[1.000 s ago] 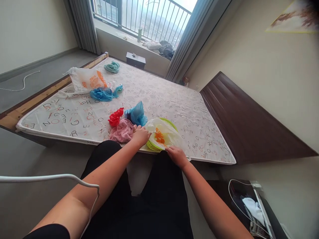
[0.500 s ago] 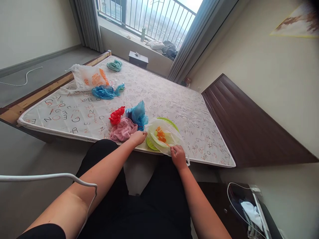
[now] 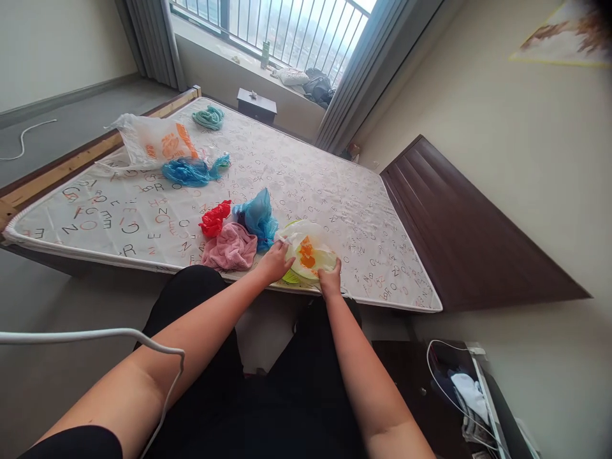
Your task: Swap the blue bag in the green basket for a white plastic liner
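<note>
A clear plastic bag with an orange print [image 3: 306,250] lies at the near edge of the mattress [image 3: 325,191], over something lime green [image 3: 291,277]. My left hand [image 3: 276,260] grips the bag's left edge. My right hand [image 3: 329,280] pinches its near right edge. Just left of my left hand lie a pink cloth [image 3: 230,247], a red plastic bag [image 3: 214,218] and a blue plastic bag [image 3: 259,217].
Farther back on the mattress lie a white bag with orange print [image 3: 153,141], a blue bag [image 3: 191,171] and a teal cloth [image 3: 208,117]. A dark headboard [image 3: 459,236] stands on the right. A white cable [image 3: 109,336] crosses my left arm. A small dark stool [image 3: 256,106] stands by the window.
My right hand moved left toward my left hand, bunching the clear bag into a smaller shape over the green thing. The view shifted slightly.
</note>
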`<state>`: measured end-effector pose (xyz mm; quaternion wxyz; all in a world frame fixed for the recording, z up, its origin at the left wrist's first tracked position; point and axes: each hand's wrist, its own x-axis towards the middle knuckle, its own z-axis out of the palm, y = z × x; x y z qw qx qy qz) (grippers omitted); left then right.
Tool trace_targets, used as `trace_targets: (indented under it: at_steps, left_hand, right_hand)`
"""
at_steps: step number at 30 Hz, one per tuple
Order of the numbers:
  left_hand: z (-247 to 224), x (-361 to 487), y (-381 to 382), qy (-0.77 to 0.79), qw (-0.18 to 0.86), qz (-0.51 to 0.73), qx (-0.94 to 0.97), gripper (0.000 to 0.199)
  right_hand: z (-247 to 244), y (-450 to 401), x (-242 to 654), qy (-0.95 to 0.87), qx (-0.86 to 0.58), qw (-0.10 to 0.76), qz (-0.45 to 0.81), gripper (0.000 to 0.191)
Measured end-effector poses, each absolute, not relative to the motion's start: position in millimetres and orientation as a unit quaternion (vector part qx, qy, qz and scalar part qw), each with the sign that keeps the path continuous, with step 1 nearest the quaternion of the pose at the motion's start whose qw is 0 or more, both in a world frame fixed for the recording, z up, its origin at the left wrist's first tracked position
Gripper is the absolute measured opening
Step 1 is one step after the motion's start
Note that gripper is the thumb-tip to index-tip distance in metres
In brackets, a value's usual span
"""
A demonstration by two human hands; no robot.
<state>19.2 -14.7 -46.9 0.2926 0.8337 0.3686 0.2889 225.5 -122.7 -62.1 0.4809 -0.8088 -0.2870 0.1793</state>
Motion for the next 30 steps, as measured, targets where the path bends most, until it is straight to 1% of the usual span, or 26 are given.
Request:
trace_targets:
  at_steps: [2, 5, 7, 9, 12, 16, 17, 18, 21, 23, 27, 30]
  left_hand:
    - [-49, 17, -13, 0.427, 0.299, 0.286, 0.804, 0.071]
    - [-44, 12, -8, 0.497, 0.309, 0.293, 0.756, 0.084]
    - [-41, 6, -2, 0.542, 0.321, 0.272, 0.727, 0.090]
    - [-39, 0, 7, 0.581, 0.343, 0.246, 0.696, 0.090]
    - [-40, -9, 24, 0.608, 0.379, 0.263, 0.646, 0.077]
    - [-42, -18, 44, 0.580, 0.399, 0.332, 0.628, 0.042]
    - [-43, -19, 47, 0.562, 0.407, 0.345, 0.632, 0.037]
    - [-43, -20, 48, 0.544, 0.418, 0.356, 0.635, 0.034]
    - [-41, -18, 45, 0.503, 0.460, 0.366, 0.633, 0.039]
    - [-38, -17, 40, 0.494, 0.481, 0.365, 0.626, 0.040]
    - [-33, -16, 33, 0.474, 0.545, 0.365, 0.587, 0.033]
    - [-32, -17, 33, 0.468, 0.598, 0.346, 0.552, 0.024]
  right_hand:
    - [-61, -126, 220, -0.309, -0.792, 0.489, 0.198, 0.087]
    - [-56, -133, 215, -0.353, -0.784, 0.466, 0.208, 0.080]
    - [-51, -138, 212, -0.387, -0.782, 0.441, 0.209, 0.081]
    - [-47, -141, 208, -0.420, -0.778, 0.421, 0.206, 0.084]
    - [-45, -143, 202, -0.454, -0.767, 0.405, 0.203, 0.086]
    - [-48, -144, 200, -0.472, -0.751, 0.418, 0.196, 0.077]
    - [-48, -143, 201, -0.469, -0.750, 0.427, 0.189, 0.073]
    - [-48, -142, 203, -0.463, -0.752, 0.435, 0.175, 0.068]
    - [-44, -138, 213, -0.461, -0.761, 0.443, 0.113, 0.054]
    - [-40, -135, 220, -0.469, -0.765, 0.430, 0.104, 0.051]
    - [-35, -131, 230, -0.466, -0.767, 0.406, 0.173, 0.058]
    - [-36, -128, 229, -0.472, -0.737, 0.429, 0.225, 0.058]
